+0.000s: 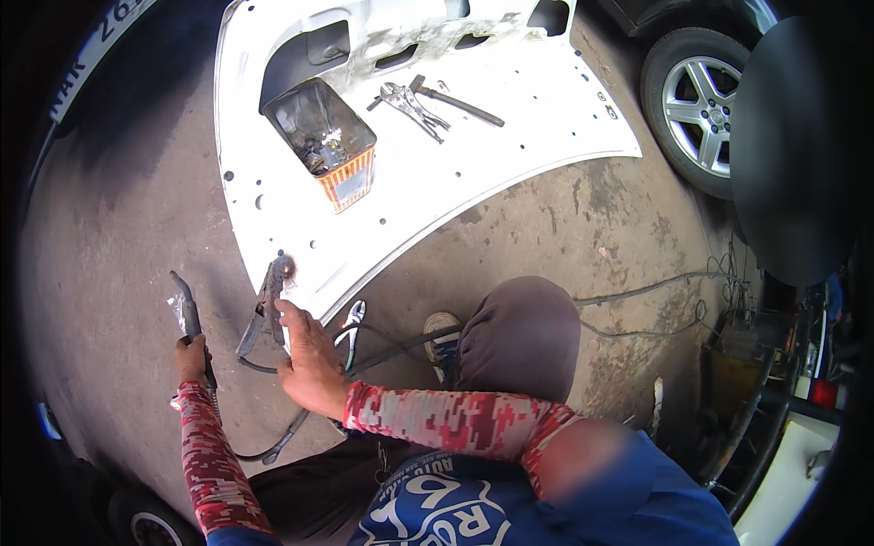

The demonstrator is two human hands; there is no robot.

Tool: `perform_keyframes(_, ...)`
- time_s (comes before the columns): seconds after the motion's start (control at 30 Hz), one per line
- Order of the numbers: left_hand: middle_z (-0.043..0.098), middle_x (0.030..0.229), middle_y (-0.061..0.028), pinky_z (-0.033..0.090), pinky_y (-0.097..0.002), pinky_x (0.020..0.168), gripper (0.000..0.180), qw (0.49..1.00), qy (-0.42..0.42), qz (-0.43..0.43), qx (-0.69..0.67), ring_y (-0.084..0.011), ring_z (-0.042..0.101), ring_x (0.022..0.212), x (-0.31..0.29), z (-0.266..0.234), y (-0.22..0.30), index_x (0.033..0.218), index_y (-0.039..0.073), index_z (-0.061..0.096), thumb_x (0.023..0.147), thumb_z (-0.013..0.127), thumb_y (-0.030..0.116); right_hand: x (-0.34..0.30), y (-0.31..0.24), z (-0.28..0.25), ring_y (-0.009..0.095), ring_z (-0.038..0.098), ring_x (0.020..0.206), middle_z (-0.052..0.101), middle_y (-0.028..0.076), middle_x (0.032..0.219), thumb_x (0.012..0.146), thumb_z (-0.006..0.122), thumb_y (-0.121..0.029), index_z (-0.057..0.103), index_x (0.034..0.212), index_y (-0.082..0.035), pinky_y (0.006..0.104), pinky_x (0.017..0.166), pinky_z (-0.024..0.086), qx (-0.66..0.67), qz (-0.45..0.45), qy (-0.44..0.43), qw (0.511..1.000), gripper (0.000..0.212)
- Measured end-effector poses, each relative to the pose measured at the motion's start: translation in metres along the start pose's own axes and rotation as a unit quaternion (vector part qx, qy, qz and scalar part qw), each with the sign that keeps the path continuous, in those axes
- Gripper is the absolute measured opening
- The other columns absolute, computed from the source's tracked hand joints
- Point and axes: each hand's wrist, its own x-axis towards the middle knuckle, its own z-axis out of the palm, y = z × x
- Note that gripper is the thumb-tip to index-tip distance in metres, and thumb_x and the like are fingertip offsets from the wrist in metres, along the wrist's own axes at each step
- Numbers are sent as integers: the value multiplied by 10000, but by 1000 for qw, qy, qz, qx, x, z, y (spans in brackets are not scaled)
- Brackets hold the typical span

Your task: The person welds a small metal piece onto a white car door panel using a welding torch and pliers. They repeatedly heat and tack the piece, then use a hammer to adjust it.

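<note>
My left hand (191, 358) is wrapped around the black handle of a welding torch (190, 314), whose bent neck points up and away, left of a white car hood (437, 173). At the hood's near left corner sits a dark, worn welding ground clamp (269, 305). My right hand (314, 362) is beside it, thumb and fingers apart, fingertips at the clamp's side; whether they press on it I cannot tell. A scorched, glowing spot (288, 267) marks the hood just past the clamp. Below the hood's edge, next to my right hand, lie pliers (351, 329).
On the hood stand an open striped tin (348, 185) of metal bits, locking pliers (412, 109) and a hammer (464, 106). Cables (391, 349) cross the floor by my shoe (442, 341). A car wheel (699, 111) is at the far right, metal equipment (742, 382) at the near right.
</note>
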Motion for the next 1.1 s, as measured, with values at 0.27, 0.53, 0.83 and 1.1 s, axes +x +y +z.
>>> perform_keyframes(0.27,740,1097,-202,543,-427,905,478,980,97,85,149,-340,718,995,60,40,-42,1185,-32,665,862,804,290,-33,-97,-193,139,668,826,700,110,921,993,498,23,605,1256,47,308,784,545,-20,-127,-31,991,285)
perform_keyframes(0.53,738,1115,-145,550,-421,871,463,971,14,138,196,-288,704,1057,67,44,-62,1283,-20,654,943,710,290,45,21,-297,127,635,764,690,73,878,990,579,-58,665,1170,26,285,715,527,-53,24,199,978,216)
perform_keyframes(0.83,729,987,-116,518,-319,701,491,950,-243,-32,193,-201,709,840,-113,-64,110,1288,-36,630,1006,621,365,273,174,-308,340,702,966,718,166,1055,918,738,-284,677,1192,-28,451,856,559,-445,6,132,886,380)
perform_keyframes(1.1,748,978,-218,546,-328,659,516,928,-179,-323,41,-276,751,790,-273,-92,91,1326,-61,567,1074,542,388,371,215,-269,343,657,1094,611,148,1182,883,721,-240,591,1247,-77,495,901,553,-563,68,194,800,419)
